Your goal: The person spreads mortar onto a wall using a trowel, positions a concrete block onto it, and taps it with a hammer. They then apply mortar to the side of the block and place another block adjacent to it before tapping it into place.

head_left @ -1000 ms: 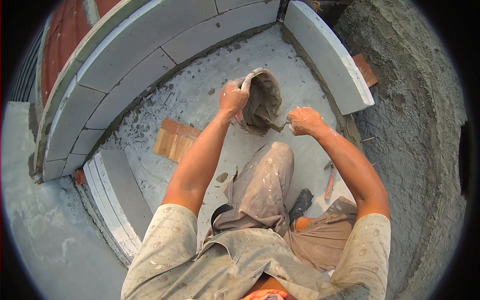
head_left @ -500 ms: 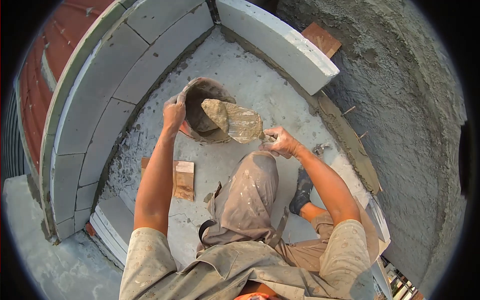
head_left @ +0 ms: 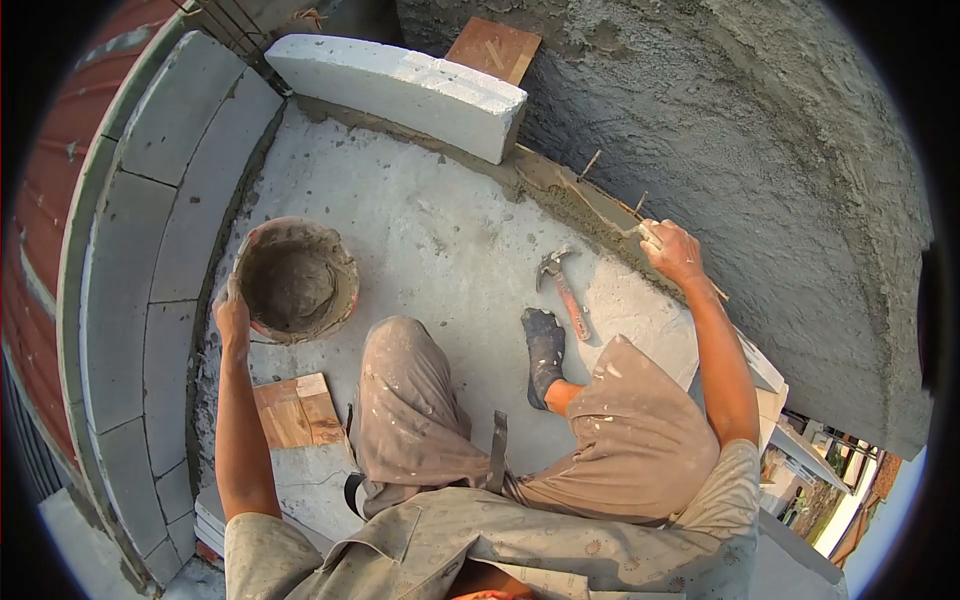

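Observation:
At the left, my left hand is closed on the rim of a round bucket that has grey mortar inside. My right hand is closed around the handle of a trowel, over the mortar bed along the right edge of the floor. The trowel's blade is seen nearly edge-on and blends with the mortar. A white block stands on the same bed, up and left of the trowel.
A claw hammer lies on the floor near my foot. Wooden pieces lie below the bucket. A curved block wall runs along the left, a rough grey wall along the right. Thin rods stick out beside the bed.
My right hand has moved the trowel from over the bucket to the mortar bed on the right. The bucket now stands more upright, its opening facing up. The view has shifted rightward.

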A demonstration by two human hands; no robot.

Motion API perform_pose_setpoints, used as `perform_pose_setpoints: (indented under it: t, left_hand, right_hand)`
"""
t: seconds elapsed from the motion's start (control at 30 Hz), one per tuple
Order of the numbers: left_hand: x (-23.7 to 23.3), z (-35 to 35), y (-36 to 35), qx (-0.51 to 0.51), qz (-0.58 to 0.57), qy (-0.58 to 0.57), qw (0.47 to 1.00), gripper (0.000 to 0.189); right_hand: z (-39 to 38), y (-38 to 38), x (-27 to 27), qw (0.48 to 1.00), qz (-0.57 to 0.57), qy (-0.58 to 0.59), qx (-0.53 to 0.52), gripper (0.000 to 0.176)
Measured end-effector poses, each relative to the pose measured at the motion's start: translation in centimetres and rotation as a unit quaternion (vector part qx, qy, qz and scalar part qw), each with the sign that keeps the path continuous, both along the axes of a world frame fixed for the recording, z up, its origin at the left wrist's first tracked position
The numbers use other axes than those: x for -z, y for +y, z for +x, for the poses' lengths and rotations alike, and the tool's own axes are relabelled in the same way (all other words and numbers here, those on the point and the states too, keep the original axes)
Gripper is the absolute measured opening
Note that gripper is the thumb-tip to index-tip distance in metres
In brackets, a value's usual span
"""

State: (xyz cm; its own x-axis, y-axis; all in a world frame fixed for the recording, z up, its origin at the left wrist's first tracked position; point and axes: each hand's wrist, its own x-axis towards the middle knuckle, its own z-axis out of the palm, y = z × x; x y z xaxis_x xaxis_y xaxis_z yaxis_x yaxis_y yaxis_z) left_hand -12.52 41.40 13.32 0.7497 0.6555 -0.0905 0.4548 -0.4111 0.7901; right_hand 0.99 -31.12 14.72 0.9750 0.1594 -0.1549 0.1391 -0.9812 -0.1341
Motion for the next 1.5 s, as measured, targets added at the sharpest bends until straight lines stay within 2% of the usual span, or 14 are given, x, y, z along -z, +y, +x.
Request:
perform_pose_setpoints:
  t: [0.17,0.27,0.37,0.63,0.8,0.9,0.93,1.03,1.07,1.1,1.23,1.3,1.4,1.5]
  left_hand:
    - [1.9,-0.7,0.8,0.003,0.067,-0.026,0.997,0.051]
    - [-0.5,-0.4,-1.4,-0.038,-0.017,0.017,0.999,0.05]
    - [0.4,-0.3,-0.3,-0.017,0.005,-0.004,1.0,0.051]
    - [1.3,-0.7,2.3,-0.019,-0.037,0.058,0.997,0.052]
    - [2.0,-1.8,2.8,0.012,-0.049,-0.008,0.999,0.048]
    - [1.9,-1.9,1.2,-0.001,-0.097,-0.056,0.994,0.048]
    - [2.1,-1.9,0.6,0.016,-0.076,-0.091,0.993,0.047]
    - [-0.5,-1.5,-2.7,-0.03,-0.006,-0.04,0.999,0.042]
    - [-1.1,-1.3,-3.8,-0.025,-0.01,-0.058,0.998,0.042]
    - [0.8,-1.2,-3.3,-0.026,0.009,-0.094,0.995,0.041]
    - [-1.6,-0.7,-7.5,-0.034,0.031,-0.082,0.996,0.038]
    - [-1.8,-0.6,-8.3,-0.025,0.031,-0.074,0.996,0.039]
    - [-0.7,-0.2,-8.0,-0.029,0.048,-0.089,0.994,0.04]
    - [-1.3,0.1,-7.5,0.002,0.043,-0.06,0.997,0.04]
  right_hand:
    - [-0.1,-1.5,3.9,0.988,-0.154,-0.013,0.01,0.043]
    - [-1.3,-1.4,3.2,0.984,-0.162,0.066,0.024,0.042]
    - [-2.9,-2.9,6.5,0.976,-0.199,0.066,0.057,0.047]
    - [-8.7,-8.0,7.2,0.966,-0.196,0.057,0.161,0.054]
    - [-12.6,-9.5,3.8,0.972,-0.128,0.029,0.194,0.051]
    - [-10.6,-3.6,-1.5,0.992,0.031,0.009,0.119,0.047]
    - [-8.9,0.0,-3.9,0.992,0.077,0.061,0.081,0.044]
    - [-3.8,9.7,-6.6,0.972,0.138,0.094,-0.167,0.044]
    - [-2.8,14.2,-8.4,0.969,0.108,0.116,-0.191,0.043]
    - [-2.1,18.4,-8.2,0.958,0.098,0.11,-0.247,0.041]
    - [-0.1,32.9,-7.9,0.906,0.0,0.079,-0.416,0.031]
    - [0.7,39.1,-4.2,0.896,-0.077,0.096,-0.428,0.023]
    - [0.7,43.7,-0.6,0.839,-0.143,0.102,-0.515,0.022]
    - [0.0,44.0,0.9,0.84,-0.024,0.171,-0.515,0.024]
